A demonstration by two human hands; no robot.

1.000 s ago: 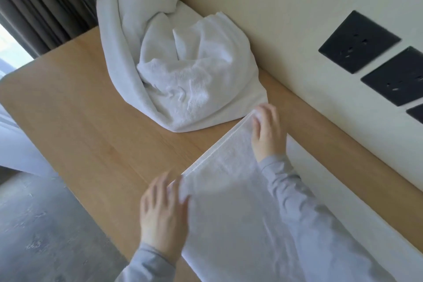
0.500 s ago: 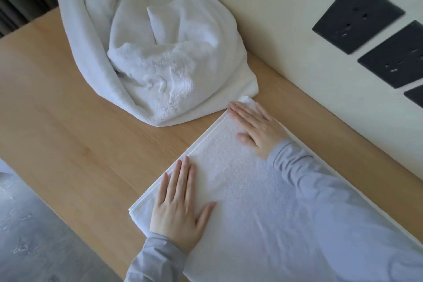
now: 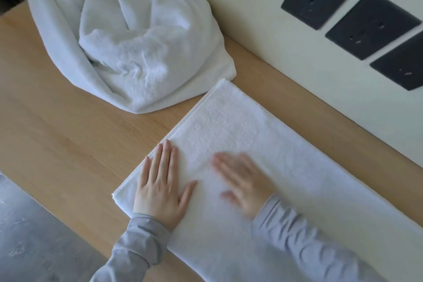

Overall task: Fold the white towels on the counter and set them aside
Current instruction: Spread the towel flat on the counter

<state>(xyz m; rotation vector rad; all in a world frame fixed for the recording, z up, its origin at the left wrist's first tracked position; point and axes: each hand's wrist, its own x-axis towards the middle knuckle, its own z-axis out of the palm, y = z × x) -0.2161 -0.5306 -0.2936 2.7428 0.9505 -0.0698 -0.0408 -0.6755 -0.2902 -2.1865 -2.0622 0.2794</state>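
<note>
On terry towel [image 3: 240, 126]: flat hands.

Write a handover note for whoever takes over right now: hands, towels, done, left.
Left hand: flat, fingers straight, pressing the near-left corner of the folded towel.
Right hand: blurred, flat on the same towel beside it.
Folded towel: laid along the counter, layered edges at its left end.
Crumpled heap: unfolded, at the back against the wall.
Done: first fold at least.
Left: finish this towel, set it aside, then fold the heap.
</note>
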